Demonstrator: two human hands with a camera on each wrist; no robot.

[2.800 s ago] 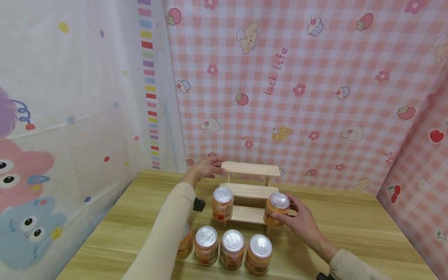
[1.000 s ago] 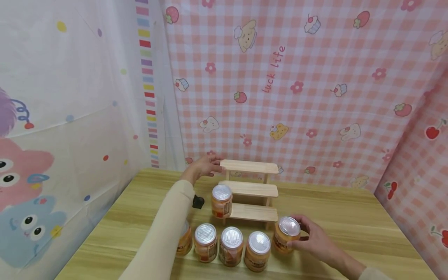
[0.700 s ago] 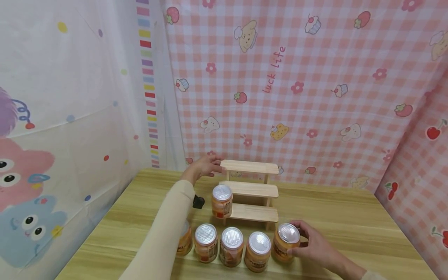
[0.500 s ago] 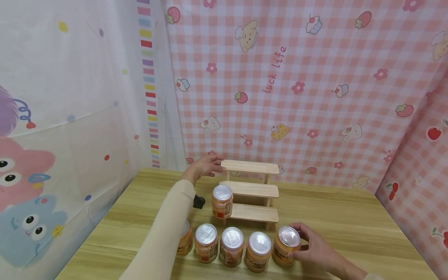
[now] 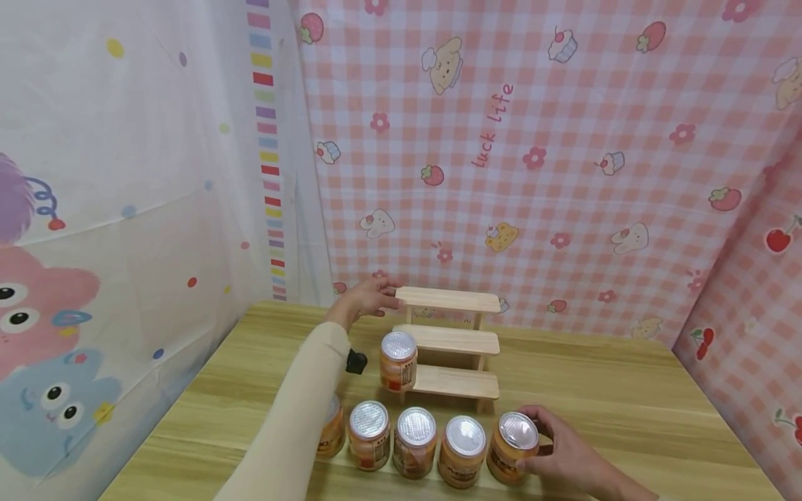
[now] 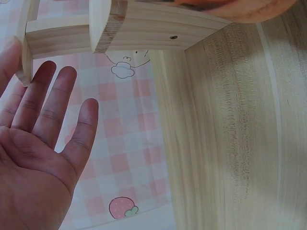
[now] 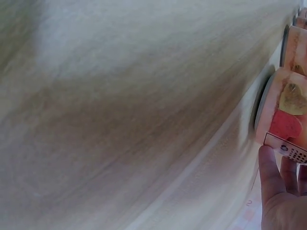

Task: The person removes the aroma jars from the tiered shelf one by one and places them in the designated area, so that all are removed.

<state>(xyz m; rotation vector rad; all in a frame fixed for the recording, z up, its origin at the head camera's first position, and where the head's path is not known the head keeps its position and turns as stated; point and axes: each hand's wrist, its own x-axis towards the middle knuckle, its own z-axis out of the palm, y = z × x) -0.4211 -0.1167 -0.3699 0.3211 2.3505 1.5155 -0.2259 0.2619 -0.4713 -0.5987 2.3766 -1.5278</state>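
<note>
A three-tier wooden display stand (image 5: 447, 299) stands at the back of the table. My left hand (image 5: 366, 300) is at the left end of its top board, thumb in front and index finger behind; in the left wrist view the other fingers (image 6: 81, 129) stretch out straight. My right hand (image 5: 560, 445) holds an orange fruit can (image 5: 507, 456) with a silver lid, thumb in front and fingers behind. This can is upright at the right end of a front row, close beside another can (image 5: 462, 463). One more can (image 5: 398, 369) stands on the left of the lowest board.
The front row continues left with a can (image 5: 415, 449), another can (image 5: 370, 445) and a can (image 5: 331, 435) partly hidden by my left sleeve (image 5: 294, 410). A small black object (image 5: 356, 362) shows beside that sleeve. Checked pink cloth (image 5: 564, 188) hangs behind the table.
My right hand has taken the can from the right of the lowest board down and forward to the right end of the front row. The left hand stays at the stand.
</note>
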